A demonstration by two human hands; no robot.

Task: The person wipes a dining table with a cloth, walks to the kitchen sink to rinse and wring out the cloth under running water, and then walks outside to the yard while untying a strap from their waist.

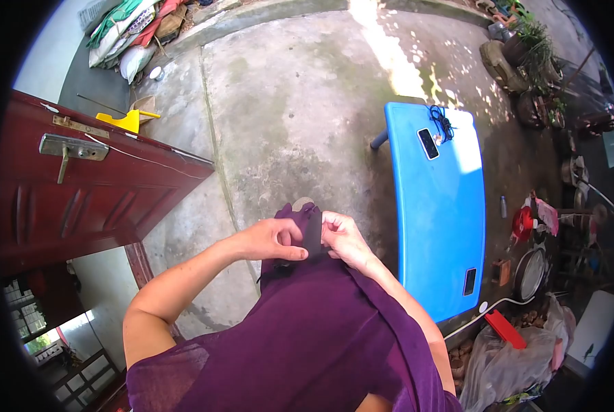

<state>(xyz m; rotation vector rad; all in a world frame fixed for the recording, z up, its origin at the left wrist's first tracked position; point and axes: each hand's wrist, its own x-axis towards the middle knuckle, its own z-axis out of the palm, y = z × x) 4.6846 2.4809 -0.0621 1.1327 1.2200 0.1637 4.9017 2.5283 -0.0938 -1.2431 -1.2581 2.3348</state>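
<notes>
Purple cloth (300, 309) spreads over the front of the person's body, with a dark strip (312, 232) near its upper end. My left hand (277, 239) is at the left side of that strip, its thumb and fingers bent toward each other on the cloth. On the strip's right side, my right hand (341, 239) pinches the edge of the cloth. Part of the fingers of both hands is hidden by the cloth.
To the right stands a blue table (441, 220) with two phones (428, 143) and a black cable (441, 123). An open red door (101, 185) is at the left. Potted plants (526, 58) and a plastic bag (513, 364) lie further right.
</notes>
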